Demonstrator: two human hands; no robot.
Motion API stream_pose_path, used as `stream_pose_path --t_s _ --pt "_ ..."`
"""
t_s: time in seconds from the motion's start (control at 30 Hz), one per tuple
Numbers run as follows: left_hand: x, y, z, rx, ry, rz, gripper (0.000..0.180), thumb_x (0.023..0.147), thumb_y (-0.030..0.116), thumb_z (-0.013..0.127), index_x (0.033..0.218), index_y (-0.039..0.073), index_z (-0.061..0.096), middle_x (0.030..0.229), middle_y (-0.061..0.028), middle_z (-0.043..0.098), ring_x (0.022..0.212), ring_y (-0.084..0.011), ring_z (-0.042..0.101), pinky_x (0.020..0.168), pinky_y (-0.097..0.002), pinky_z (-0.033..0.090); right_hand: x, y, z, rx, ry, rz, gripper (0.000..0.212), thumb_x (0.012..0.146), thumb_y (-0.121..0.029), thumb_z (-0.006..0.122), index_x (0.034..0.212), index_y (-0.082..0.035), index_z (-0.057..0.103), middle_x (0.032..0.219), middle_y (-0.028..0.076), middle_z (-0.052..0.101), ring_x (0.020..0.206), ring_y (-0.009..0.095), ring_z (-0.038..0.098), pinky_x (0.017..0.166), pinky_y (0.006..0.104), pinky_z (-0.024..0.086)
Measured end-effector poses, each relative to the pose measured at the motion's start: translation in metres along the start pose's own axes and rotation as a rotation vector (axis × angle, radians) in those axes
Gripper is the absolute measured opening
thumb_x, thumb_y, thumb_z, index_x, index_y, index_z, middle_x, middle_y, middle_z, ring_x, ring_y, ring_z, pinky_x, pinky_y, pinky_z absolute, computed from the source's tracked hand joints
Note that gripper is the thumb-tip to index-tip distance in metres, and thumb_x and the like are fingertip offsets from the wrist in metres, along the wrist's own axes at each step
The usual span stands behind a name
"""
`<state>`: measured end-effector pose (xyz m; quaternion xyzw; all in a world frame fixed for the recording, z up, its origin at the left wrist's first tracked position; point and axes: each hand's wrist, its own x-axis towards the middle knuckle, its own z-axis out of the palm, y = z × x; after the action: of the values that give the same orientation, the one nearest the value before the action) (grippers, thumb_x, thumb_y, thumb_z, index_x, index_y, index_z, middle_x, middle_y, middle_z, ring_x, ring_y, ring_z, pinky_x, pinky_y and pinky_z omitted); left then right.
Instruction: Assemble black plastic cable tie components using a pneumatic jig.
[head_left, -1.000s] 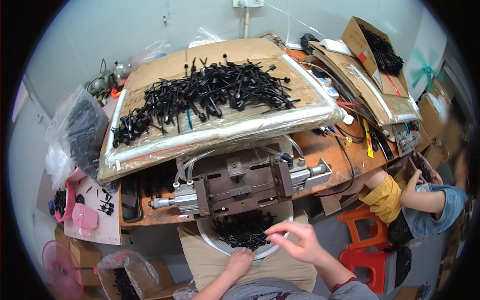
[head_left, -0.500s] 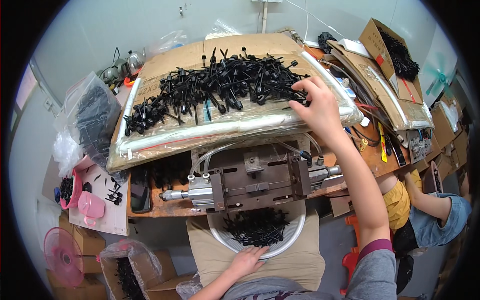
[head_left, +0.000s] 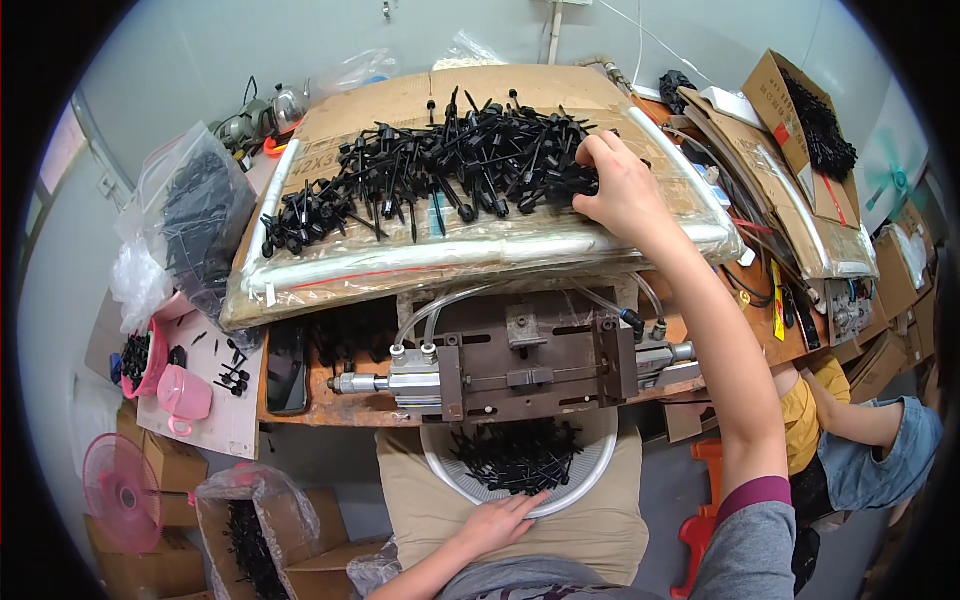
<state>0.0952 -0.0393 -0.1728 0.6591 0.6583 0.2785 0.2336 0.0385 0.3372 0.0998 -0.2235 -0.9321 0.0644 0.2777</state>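
A heap of black plastic pieces with thin stems and knobbed heads (head_left: pixel 470 160) lies on a tilted, plastic-wrapped cardboard board (head_left: pixel 400 265). My right hand (head_left: pixel 625 190) reaches to the right end of this heap. Its thumb and fingers are apart, with some black pieces in the gap between them; none is plainly gripped. On my lap sits a white basin (head_left: pixel 600 470) holding more of the dark thin pieces (head_left: pixel 515 460). My left hand (head_left: pixel 500 522) lies with fingers stretched out on the basin's near rim.
A brown metal fixture (head_left: pixel 525 340) with air cylinders and clear hoses stands between board and basin. Left are a phone (head_left: pixel 287 370), a pink cup (head_left: pixel 184 395) and a bag of black parts (head_left: pixel 205 220). At right sits another person (head_left: pixel 850 430); an open carton (head_left: pixel 800 120) stands behind.
My right hand has moved slightly up and left, deeper into the heap's right end. The whole view has shifted a little. My left hand stays at the basin's rim.
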Motion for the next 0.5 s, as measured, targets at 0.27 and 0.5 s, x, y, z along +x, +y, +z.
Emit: stream_pose_path --t_s 0.27,0.5 --pt "0.002 0.004 0.0 -0.011 0.061 0.059 0.055 0.09 0.022 0.065 0.142 0.018 0.047 0.087 -0.0075 0.062 0.074 -0.029 0.067 0.064 -0.0396 0.055 0.004 -0.015 -0.004 0.065 -0.053 -0.096 0.05 0.07 -0.008 0.076 0.115 -0.008 0.053 0.102 0.013 0.063 0.098 0.031 0.063 0.085 0.0422 0.05" --pt "0.001 0.006 -0.009 -0.023 0.019 0.038 0.055 0.089 0.019 0.065 0.141 0.016 0.048 0.09 -0.0076 0.065 0.081 -0.0276 0.067 0.069 -0.0383 0.056 0.028 0.001 -0.019 0.278 0.06 -0.015 0.017 0.073 -0.014 0.073 0.087 -0.005 0.072 0.087 0.013 0.066 0.084 0.027 0.066 0.078 0.0372 0.051"
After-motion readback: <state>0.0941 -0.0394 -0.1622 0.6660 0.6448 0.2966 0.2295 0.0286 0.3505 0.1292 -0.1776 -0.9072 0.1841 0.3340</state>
